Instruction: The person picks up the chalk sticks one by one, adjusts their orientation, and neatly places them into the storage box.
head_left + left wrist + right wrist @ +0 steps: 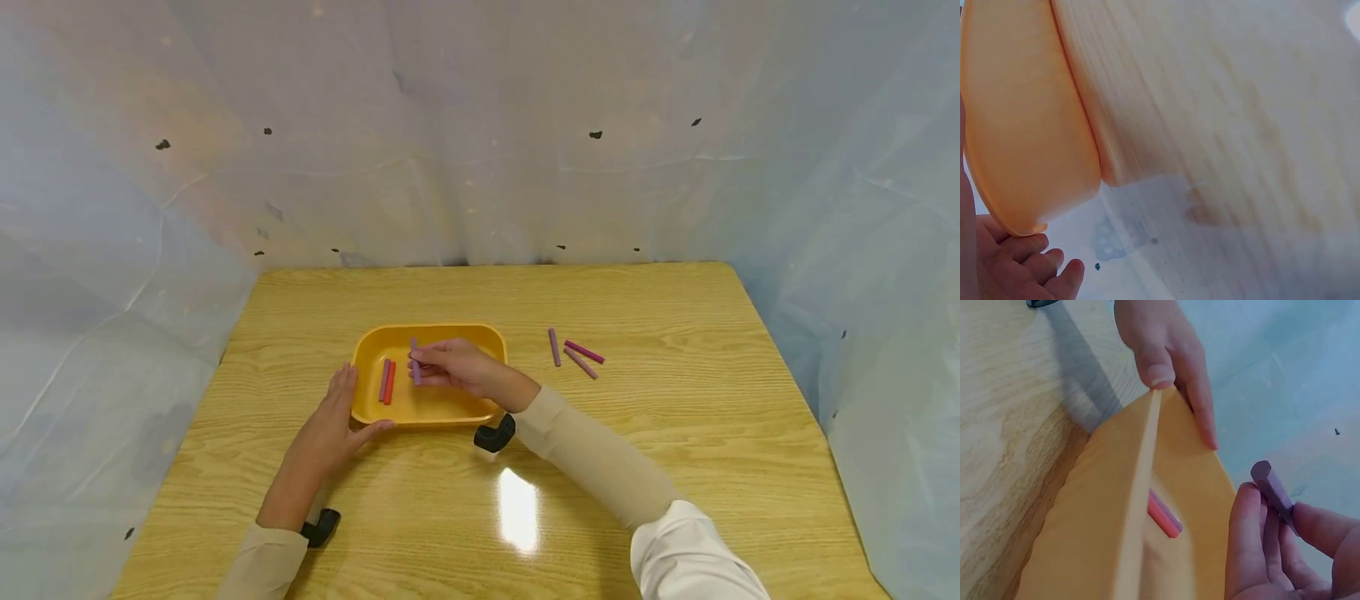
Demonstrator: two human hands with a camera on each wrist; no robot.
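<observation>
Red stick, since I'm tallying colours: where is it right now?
In the head view, the red stick lies inside the yellow tray, toward its left end, just right of a purple stick.

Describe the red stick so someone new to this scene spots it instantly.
On the wooden table sits a yellow tray, the left hand at one end. Inside, near that hand, the red stick lies alongside a purple stick. It lies nearer the right hand, and only it is bright red.

A purple stick (pixel 417 372) is held over the yellow tray (pixel 450 408); inside, a red stick (pixel 389 385) and mauve stick (pixel 384 382) touch.
</observation>
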